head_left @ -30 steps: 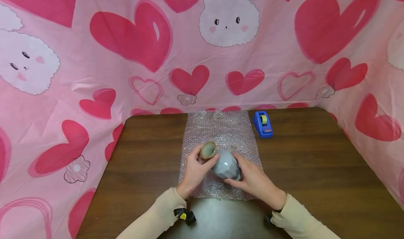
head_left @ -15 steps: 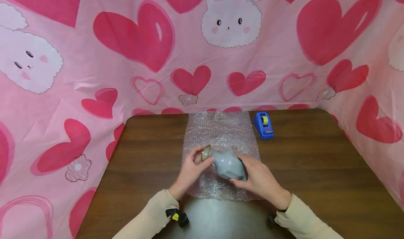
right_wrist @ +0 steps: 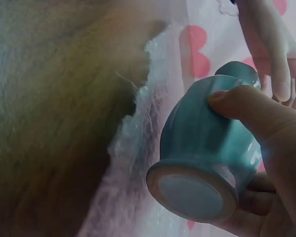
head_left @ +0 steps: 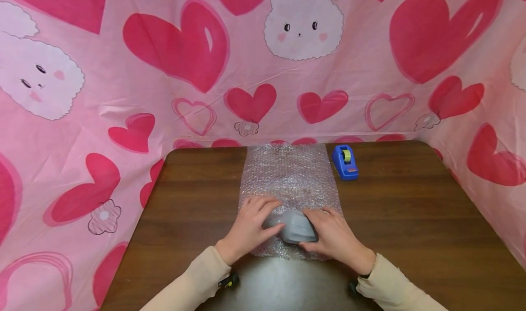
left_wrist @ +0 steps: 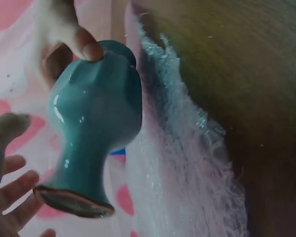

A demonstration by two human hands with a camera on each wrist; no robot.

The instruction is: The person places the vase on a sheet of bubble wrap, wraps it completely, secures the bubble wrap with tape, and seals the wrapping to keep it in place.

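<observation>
A glazed blue-grey vase [head_left: 297,227] lies tilted on its side over the bubble wrap [head_left: 287,174], its neck toward the left. My right hand [head_left: 334,233] grips the body near the foot, thumb on the near side; the right wrist view shows the pale round base [right_wrist: 190,197]. Around the neck, my left hand [head_left: 246,229] is spread with fingers and thumb apart. In the left wrist view its fingers [left_wrist: 22,192] stand beside the brown-rimmed mouth [left_wrist: 74,202], apparently without gripping it. Whether the vase touches the wrap I cannot tell.
A blue tape dispenser [head_left: 345,162] with a yellowish roll stands at the back, right of the wrap. The sheet lies over the middle of a dark wooden table [head_left: 402,210]. Pink heart-patterned cloth [head_left: 230,64] hangs behind and at the sides.
The vase has turned and come lower and nearer, its mouth swinging away from the head camera. My left hand has loosened from the neck and spread. My right hand keeps its hold.
</observation>
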